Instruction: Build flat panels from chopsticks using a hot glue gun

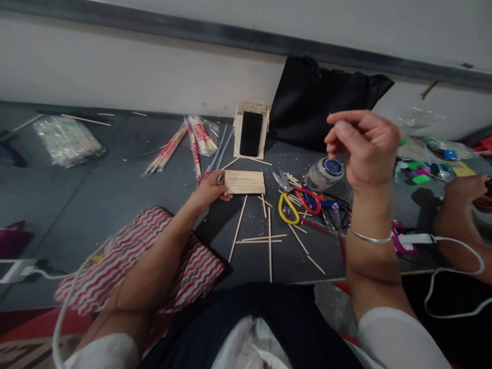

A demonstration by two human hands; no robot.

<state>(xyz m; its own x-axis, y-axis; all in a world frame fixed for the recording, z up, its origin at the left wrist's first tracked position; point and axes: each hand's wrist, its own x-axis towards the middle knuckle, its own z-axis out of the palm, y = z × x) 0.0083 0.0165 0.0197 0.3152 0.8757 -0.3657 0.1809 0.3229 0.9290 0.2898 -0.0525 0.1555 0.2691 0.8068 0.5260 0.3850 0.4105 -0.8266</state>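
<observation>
My left hand (210, 190) grips the left end of a small rectangular panel of wooden sticks (245, 182), laid side by side, just above the grey tabletop. My right hand (363, 146) is raised at the right, thumb and fingers pinched together. Anything between those fingertips is too small to make out. Below the panel lie several loose wooden sticks (269, 251). Scissors with yellow and red handles (289, 209) rest right of the panel, near a jar with a blue lid (325, 173). Behind the panel, a phone (251, 134) leans on a stick-built stand (238, 146).
Packs of sticks (67, 138) and red-wrapped chopsticks (202, 134) lie at the left and back. A striped cloth (123, 251) is under my left forearm. Black fabric (319, 102) hangs against the wall. Another person's hand (467, 189) is at the far right, near a white cable (471, 251).
</observation>
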